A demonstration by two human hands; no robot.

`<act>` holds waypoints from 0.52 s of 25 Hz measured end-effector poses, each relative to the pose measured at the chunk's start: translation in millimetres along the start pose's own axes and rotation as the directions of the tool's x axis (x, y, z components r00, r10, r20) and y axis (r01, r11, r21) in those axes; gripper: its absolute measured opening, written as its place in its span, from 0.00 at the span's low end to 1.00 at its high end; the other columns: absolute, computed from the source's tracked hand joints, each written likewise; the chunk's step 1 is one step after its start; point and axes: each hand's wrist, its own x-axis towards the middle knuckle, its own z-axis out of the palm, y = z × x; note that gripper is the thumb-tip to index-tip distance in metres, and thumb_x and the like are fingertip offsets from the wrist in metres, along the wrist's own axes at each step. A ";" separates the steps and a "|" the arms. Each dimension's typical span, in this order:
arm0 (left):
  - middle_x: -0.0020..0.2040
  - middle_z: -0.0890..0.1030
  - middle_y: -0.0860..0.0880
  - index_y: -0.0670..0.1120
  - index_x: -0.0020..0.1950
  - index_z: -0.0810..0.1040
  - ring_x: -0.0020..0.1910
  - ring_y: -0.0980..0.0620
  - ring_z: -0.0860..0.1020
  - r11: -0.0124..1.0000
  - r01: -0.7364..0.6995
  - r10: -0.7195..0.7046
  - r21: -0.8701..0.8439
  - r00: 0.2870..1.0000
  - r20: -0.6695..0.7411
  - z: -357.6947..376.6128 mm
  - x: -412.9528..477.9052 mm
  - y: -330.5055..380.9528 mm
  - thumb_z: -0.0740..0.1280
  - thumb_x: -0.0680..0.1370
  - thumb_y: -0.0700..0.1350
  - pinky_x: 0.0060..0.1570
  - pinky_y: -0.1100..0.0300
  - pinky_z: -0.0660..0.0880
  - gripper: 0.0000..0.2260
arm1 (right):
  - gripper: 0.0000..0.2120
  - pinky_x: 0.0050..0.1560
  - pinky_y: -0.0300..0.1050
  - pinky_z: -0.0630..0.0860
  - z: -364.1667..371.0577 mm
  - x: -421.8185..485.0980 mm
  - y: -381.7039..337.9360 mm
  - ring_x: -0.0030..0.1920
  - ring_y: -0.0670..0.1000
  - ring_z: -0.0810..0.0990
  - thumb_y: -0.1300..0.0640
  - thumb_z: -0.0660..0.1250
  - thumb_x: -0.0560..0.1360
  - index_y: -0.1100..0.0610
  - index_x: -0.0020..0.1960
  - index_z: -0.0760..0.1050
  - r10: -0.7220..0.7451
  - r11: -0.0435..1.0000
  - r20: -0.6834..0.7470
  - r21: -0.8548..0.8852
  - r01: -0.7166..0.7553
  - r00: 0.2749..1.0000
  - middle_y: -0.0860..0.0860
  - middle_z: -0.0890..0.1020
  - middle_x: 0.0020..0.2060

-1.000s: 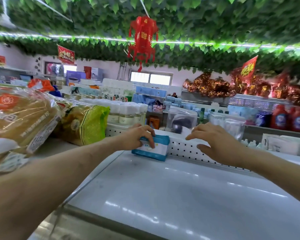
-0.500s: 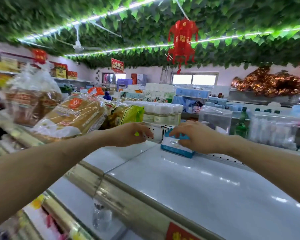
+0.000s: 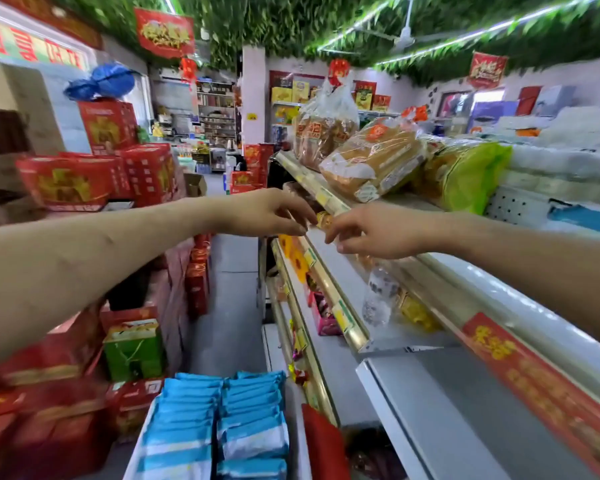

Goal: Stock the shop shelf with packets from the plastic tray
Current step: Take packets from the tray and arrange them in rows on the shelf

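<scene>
Left hand (image 3: 267, 214): empty, fingers loosely bent and a little apart, hanging in the air in front of the shelf edge.
Right hand (image 3: 374, 233): also empty, fingers slack and half curled, its tips almost meeting those of my left.
Change: a second ago my left hand held a blue packet on the shelf (image 3: 492, 303). Half a second ago my right hand lay on it instead. Now both hands are off it and drawn back, and my head has swung left and down.
Packet (image 3: 589, 218): a blurred blue shape far off beyond my right wrist, on the shelf top against the perforated back. I take it for the one I set down.
Loaves (image 3: 371, 164): bagged, just above and beyond my right hand.
Tray (image 3: 137, 441): low down, below and nearer me than both hands, with two rows of blue packets (image 3: 201, 420) in it.
Meaning: that packet seems placed, and the tray looks nearly full, so most of the stocking is ahead.
Next: likely a reach down for another packet.
</scene>
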 end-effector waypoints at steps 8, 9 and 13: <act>0.59 0.83 0.55 0.51 0.67 0.80 0.59 0.55 0.80 0.933 0.359 -0.355 0.029 0.903 0.243 107.1 -151.7 -90.6 0.68 0.82 0.45 0.62 0.61 0.74 0.14 | 0.13 0.54 0.44 0.76 136.1 47.5 -84.7 0.53 0.48 0.80 0.53 0.69 0.80 0.52 0.64 0.80 -0.075 0.996 0.404 0.075 0.048 0.912 0.46 0.82 0.55; 0.59 0.82 0.55 0.50 0.66 0.81 0.59 0.54 0.80 0.924 0.381 -0.377 0.041 0.884 0.278 129.5 -167.2 -100.5 0.68 0.81 0.45 0.61 0.60 0.74 0.13 | 0.13 0.55 0.44 0.76 164.0 46.8 -89.5 0.53 0.48 0.81 0.53 0.69 0.79 0.52 0.63 0.80 -0.076 0.993 0.440 0.115 0.028 0.895 0.45 0.82 0.54; 0.64 0.80 0.51 0.50 0.65 0.81 0.62 0.52 0.78 0.892 0.443 -0.439 0.089 0.802 0.404 212.5 -226.2 -138.5 0.69 0.81 0.45 0.64 0.58 0.73 0.13 | 0.15 0.61 0.45 0.75 267.0 37.1 -115.7 0.61 0.52 0.79 0.55 0.69 0.80 0.54 0.65 0.79 -0.119 0.969 0.548 0.248 -0.025 0.828 0.49 0.81 0.61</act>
